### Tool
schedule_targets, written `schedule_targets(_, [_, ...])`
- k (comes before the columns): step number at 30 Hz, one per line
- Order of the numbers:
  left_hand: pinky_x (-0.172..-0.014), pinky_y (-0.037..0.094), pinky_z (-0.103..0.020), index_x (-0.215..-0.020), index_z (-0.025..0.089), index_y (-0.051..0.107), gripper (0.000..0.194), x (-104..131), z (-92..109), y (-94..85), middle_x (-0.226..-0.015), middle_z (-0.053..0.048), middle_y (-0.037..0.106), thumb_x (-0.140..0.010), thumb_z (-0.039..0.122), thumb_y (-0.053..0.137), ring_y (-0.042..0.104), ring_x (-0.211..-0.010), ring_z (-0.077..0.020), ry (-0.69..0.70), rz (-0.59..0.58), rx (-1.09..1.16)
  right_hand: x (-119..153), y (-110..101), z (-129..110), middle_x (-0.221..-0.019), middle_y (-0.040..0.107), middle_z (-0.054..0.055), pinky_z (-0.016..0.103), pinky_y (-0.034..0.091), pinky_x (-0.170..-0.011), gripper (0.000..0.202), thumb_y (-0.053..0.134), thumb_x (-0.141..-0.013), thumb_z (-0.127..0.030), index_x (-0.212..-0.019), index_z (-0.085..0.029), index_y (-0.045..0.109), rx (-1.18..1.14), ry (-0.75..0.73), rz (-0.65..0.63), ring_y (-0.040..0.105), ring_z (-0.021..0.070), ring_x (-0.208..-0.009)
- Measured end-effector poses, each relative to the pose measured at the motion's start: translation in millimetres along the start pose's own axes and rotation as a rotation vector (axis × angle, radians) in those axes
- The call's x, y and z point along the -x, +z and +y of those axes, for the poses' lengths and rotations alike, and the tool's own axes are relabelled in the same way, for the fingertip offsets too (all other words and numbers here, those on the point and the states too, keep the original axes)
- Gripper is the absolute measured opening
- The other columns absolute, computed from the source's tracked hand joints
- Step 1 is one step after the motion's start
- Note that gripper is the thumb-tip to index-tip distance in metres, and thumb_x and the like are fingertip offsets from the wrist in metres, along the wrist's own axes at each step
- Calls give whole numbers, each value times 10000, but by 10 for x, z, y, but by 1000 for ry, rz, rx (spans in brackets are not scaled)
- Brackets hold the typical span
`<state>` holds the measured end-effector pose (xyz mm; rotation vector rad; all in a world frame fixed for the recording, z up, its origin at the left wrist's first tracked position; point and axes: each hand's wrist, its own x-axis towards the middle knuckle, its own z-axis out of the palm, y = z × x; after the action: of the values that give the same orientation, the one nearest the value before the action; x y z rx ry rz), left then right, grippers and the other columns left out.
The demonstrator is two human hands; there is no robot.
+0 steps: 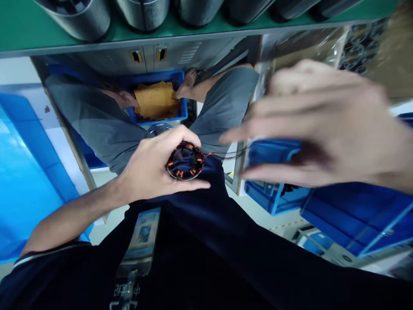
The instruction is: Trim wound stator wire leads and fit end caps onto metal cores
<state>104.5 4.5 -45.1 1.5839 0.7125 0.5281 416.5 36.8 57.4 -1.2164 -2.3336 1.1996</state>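
Note:
My left hand (158, 165) is wrapped round a small motor stator (185, 161), a ring with copper windings, and holds it above my lap. Its open end faces up, and the thumb and fingers press on its sides. From the stator's right side, thin lead wires (226, 155) stretch toward my right hand (309, 125). That hand is blurred by motion and raised at the right, its thumb and fingers spread apart. The wire tips lie close to the gap between them, and no contact with the fingers shows.
Several metal cylinders (145, 13) stand on the green bench top (19, 26) ahead. Below, a blue crate (185, 103) holds a yellow-orange cloth or paper (157, 100). Blue bins (274, 198) are at right, a blue tray (29, 172) at left. A badge (143, 237) hangs at my chest.

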Motion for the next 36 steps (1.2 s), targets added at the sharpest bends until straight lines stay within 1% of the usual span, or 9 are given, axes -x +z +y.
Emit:
schedule_targets(4, [-797, 719, -395, -1364, 374, 776, 286, -44, -18, -139, -1204, -62, 791, -1095, 384, 875, 839, -1077, -286, 424, 86, -472, 20, 49, 69, -1317, 886, 19, 283, 688, -948, 379, 758, -1193, -609, -1404, -309, 852, -401, 218, -292, 846, 160, -1150])
schedule_targets(9, [-841, 754, -405, -1277, 399, 757, 336, -138, 110, -177, -1215, 6, 824, -1057, 151, 812, 853, -1063, -252, 720, -29, -642, -45, 546, 133, -863, 795, -3, 280, 709, -705, 395, 833, -1140, -574, -1025, -198, 791, -1107, 547, -662, 776, 136, -738])
schedule_targets(13, [-952, 774, -501, -1240, 371, 751, 280, -58, 154, -144, -1133, -2, 820, -1028, 231, 867, 852, -1013, -274, 396, -50, -419, -50, 630, -4, -694, 533, -69, 250, 452, -520, 473, 721, -1211, -583, -887, -245, 663, -754, 322, -468, 466, 94, -573])
schedule_targets(18, [-659, 700, -353, -1274, 275, 713, 218, 168, 33, -22, -973, -26, 831, -1158, 456, 745, 822, -751, -225, -185, -365, 396, -53, 352, -139, -695, 530, -19, 390, 244, -553, 402, 647, -1218, -300, -818, -274, 675, -146, -24, -292, 371, 155, -606])
schedule_targets(21, [-782, 730, -348, -1376, 253, 699, 327, 291, -14, 49, -1164, -82, 830, -1106, 356, 852, 859, -977, -252, 12, -80, -80, -6, 262, -48, -868, 700, -9, 350, 443, -647, 263, 839, -1156, -491, -994, -291, 783, -112, -4, -254, 622, 179, -801])
schedule_targets(24, [-767, 711, -315, -1376, 234, 720, 289, 310, -7, 65, -1232, -103, 833, -1110, 132, 771, 849, -1058, -249, 465, 171, -702, 23, 375, 61, -1199, 827, 50, 327, 655, -913, 450, 966, -1026, -629, -1222, -253, 814, -636, 329, -476, 793, 208, -1139])
schedule_targets(27, [-884, 763, -324, -1296, 273, 737, 251, 243, 29, 16, -1186, -33, 856, -1101, 121, 779, 838, -1049, -211, 723, 202, -891, 8, 630, 79, -969, 775, 6, 258, 631, -740, 477, 915, -1057, -647, -1053, -207, 733, -1186, 716, -770, 746, 132, -841])
schedule_targets(29, [-1017, 786, -361, -1255, 303, 746, 243, 213, 43, -31, -1167, 8, 860, -1080, 148, 814, 829, -1053, -195, 818, 210, -923, -10, 769, 38, -748, 570, -88, 198, 419, -526, 581, 985, -990, -659, -900, -215, 621, -1305, 809, -777, 475, 63, -594])
schedule_targets(36, [-866, 756, -381, -1390, 193, 688, 409, 528, 4, -40, -1216, -111, 825, -1073, 416, 817, 861, -1008, -248, 308, 57, -424, 43, 632, -241, -711, 394, -82, 222, 229, -550, 539, 834, -1144, -499, -804, -217, 525, -789, 458, -447, 324, 69, -635])
